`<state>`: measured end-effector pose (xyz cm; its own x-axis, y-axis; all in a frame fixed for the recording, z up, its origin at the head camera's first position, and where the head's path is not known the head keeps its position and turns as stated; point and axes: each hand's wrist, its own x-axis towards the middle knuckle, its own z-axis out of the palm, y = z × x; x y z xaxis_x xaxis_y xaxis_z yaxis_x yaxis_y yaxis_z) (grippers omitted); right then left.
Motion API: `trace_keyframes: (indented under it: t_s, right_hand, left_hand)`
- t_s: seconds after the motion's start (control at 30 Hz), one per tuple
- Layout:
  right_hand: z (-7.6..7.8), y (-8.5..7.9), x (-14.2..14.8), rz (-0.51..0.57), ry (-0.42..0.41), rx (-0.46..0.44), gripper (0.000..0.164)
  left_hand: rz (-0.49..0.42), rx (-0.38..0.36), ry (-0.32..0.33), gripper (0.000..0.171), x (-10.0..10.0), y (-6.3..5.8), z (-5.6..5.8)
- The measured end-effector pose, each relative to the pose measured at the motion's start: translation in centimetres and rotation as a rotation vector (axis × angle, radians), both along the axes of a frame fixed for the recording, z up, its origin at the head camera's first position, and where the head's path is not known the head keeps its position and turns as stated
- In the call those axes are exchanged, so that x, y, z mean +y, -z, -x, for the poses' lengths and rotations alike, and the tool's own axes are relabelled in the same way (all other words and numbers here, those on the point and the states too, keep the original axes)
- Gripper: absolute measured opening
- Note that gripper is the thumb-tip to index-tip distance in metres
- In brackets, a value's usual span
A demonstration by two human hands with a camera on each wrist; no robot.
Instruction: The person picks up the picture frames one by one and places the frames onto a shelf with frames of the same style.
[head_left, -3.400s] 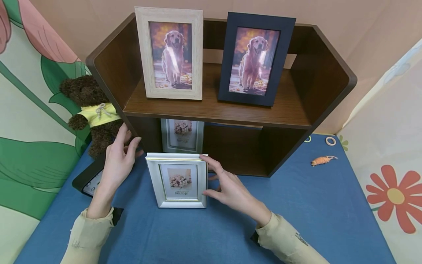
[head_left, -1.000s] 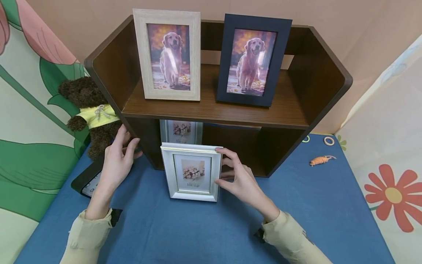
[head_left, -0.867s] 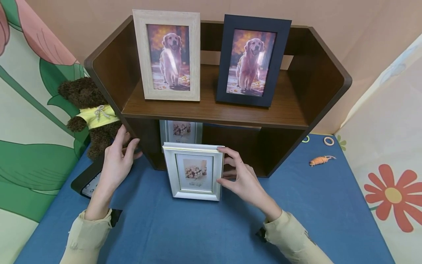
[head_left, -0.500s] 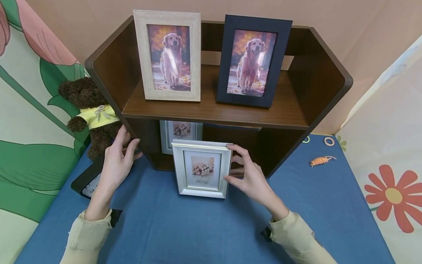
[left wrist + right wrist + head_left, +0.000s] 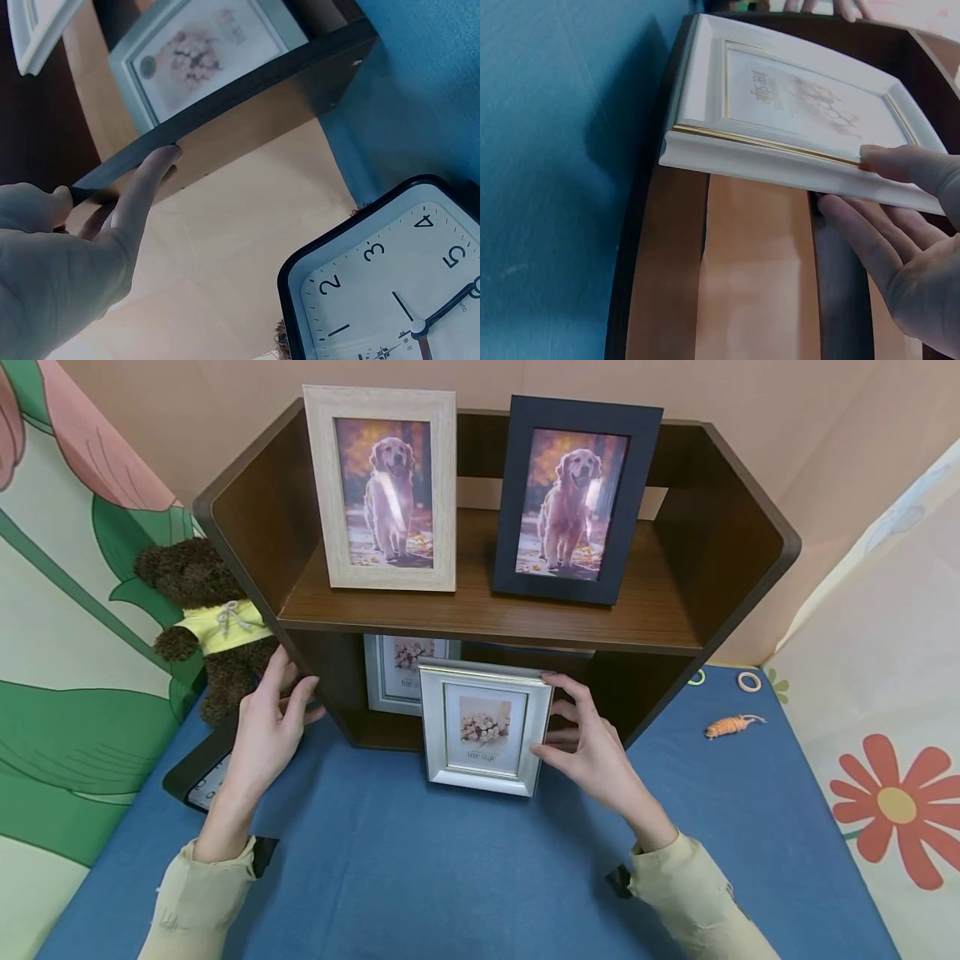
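Observation:
My right hand (image 5: pixel 596 756) pinches the right side of a white picture frame (image 5: pixel 438 735) with thin gold lines and a flower print. In the right wrist view the thumb lies on the front of that white frame (image 5: pixel 705 90) and the fingers are behind it. The frame is upright before the lower level of a dark brown shelf (image 5: pixel 487 618). My left hand (image 5: pixel 266 727) grips the shelf's left side panel, its thumb and fingers on either face of the edge in the left wrist view. A grey-green picture frame (image 5: pixel 381 677) stands inside the lower level, partly hidden by the white one.
On the upper shelf stand a cream picture frame (image 5: pixel 444 485) and a navy picture frame (image 5: pixel 637 502) with dog photos. Left of the shelf are a brown teddy bear (image 5: pixel 225 627) and a black-rimmed clock (image 5: pixel 360 300). An orange toy (image 5: pixel 727 727) and a ring (image 5: pixel 748 682) lie right.
My right hand has carried the white picture frame rightward and toward the shelf, uncovering the lower part of the grey-green frame's left side. My left hand has stayed on the side panel.

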<state>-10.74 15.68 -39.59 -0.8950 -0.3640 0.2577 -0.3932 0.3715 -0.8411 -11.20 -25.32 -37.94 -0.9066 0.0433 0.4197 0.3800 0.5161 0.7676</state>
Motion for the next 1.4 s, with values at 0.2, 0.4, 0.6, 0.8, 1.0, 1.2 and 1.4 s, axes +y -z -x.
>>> trace_keyframes:
  t_s: [0.2,0.4,0.6,0.8,1.0,1.2,1.4]
  right_hand:
    - [0.4,-0.2,1.2,-0.020,0.033,-0.016,0.097]
    - [1.0,-0.5,2.1,-0.045,0.072,0.007,0.095]
    - [1.6,-0.8,2.9,-0.045,0.095,0.010,0.094]
    - [2.3,-1.0,3.3,-0.057,0.101,0.009,0.095]
    - [2.7,-1.2,3.0,-0.104,0.146,-0.023,0.089]
    - [3.3,-1.3,2.7,-0.134,0.189,-0.029,0.084]
    - [3.7,-1.3,2.4,-0.136,0.223,-0.011,0.085]
  left_hand:
    - [-0.002,0.000,0.011,0.065,0.0,0.0,0.1]
    - [0.000,0.002,0.003,0.065,0.0,0.0,0.0]
    - [-0.001,-0.011,-0.002,0.065,0.0,-0.1,-0.1]
    - [-0.007,-0.017,-0.003,0.065,0.0,-0.1,-0.1]
    - [-0.002,-0.015,-0.007,0.065,-0.1,0.0,0.0]
    - [-0.006,-0.020,-0.008,0.065,-0.2,0.0,0.0]
    - [-0.015,-0.015,0.001,0.065,-0.2,0.0,0.0]
